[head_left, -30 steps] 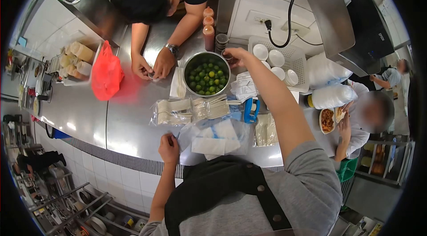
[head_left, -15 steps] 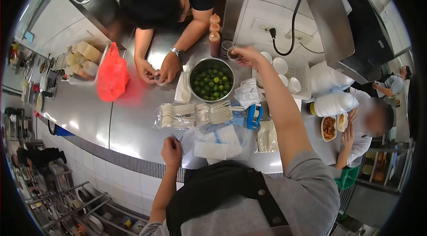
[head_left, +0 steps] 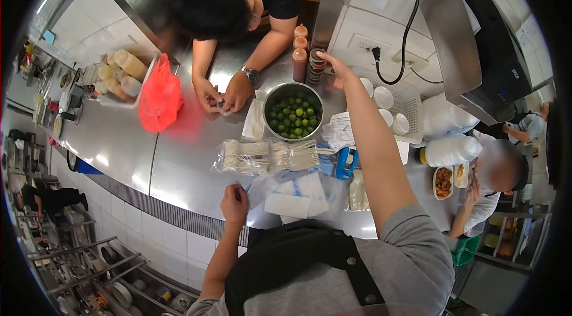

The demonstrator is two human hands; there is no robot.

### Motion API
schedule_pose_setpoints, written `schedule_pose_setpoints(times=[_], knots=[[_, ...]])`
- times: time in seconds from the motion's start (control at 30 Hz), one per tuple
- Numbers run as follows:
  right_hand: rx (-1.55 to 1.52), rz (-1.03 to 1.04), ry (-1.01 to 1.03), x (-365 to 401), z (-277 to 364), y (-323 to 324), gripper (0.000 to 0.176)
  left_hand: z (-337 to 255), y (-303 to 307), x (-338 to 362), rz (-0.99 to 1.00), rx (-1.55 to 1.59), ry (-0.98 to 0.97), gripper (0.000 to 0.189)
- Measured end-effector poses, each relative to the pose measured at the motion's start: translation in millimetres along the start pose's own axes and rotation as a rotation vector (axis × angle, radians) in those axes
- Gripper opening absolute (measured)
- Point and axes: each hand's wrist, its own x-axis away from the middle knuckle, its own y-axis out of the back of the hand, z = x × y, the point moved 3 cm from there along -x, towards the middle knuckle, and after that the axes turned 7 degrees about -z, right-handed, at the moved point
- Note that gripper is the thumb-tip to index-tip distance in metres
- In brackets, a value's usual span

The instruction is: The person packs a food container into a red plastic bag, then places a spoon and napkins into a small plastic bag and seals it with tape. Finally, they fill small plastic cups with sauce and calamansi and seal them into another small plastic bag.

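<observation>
My right hand [head_left: 337, 70] reaches forward with fingers spread, index fingertip right at the top of a stack of small dark-filled sauce cups [head_left: 316, 67]. Sauce bottles [head_left: 300, 63] stand beside that stack. Below it is a steel pot [head_left: 266, 122] of green calamansi [head_left: 293, 114]. Near the counter's front edge, my left hand [head_left: 234, 203] is closed at a clear plastic bag [head_left: 257, 190]; what its fingers pinch is too small to make out. White napkins [head_left: 296, 197] lie to its right, with packs of plastic forks [head_left: 245, 156] above them.
Across the counter a person [head_left: 238, 89] works with both hands close together. A red plastic bag [head_left: 161, 98] sits at left. At right are a white basket [head_left: 411, 98] with cups, a blue tape dispenser [head_left: 346, 163], and another person beside a food container [head_left: 443, 182].
My right hand has let go of a small dark-filled cup, now on the stack, and its fingers have opened. The whole view has shifted slightly; my left hand keeps its place by the bag.
</observation>
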Motion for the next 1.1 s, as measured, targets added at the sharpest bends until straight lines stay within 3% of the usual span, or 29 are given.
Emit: schedule_pose_setpoints(times=[0.07,0.17,0.27,0.57,0.67,0.87,0.97,1.1], knots=[[-0.179,0.119,-0.134,-12.0,-7.1,2.6,0.117,0.9,0.0,-0.3,0.009,0.002,0.019,0.011],[-0.173,0.372,-0.193,-34.1,-13.3,1.3,0.126,1.5,-0.2,-0.6,0.016,-0.003,0.010,0.011],[-0.213,0.271,-0.130,-36.5,-11.9,-6.6,0.128,-2.2,2.9,-1.7,0.002,0.009,-0.007,0.010],[-0.121,0.247,-0.097,-29.8,-12.8,-3.5,0.109,0.5,1.5,-0.1,0.003,0.004,0.010,0.009],[-0.041,0.458,-0.146,-22.6,-10.7,-11.2,0.105,-1.1,3.0,-1.1,0.018,0.007,0.009,0.009],[0.210,0.521,-0.210,2.2,-9.0,-32.3,0.079,0.1,1.6,-0.7,-0.018,0.005,-0.031,0.010],[0.203,0.533,-0.150,-7.2,-16.6,-52.6,0.077,-1.0,1.9,-1.2,0.011,-0.011,-0.019,0.010],[0.455,0.519,-0.190,-3.4,-6.4,-83.3,0.090,1.9,1.6,-1.1,0.014,0.000,-0.003,0.010]])
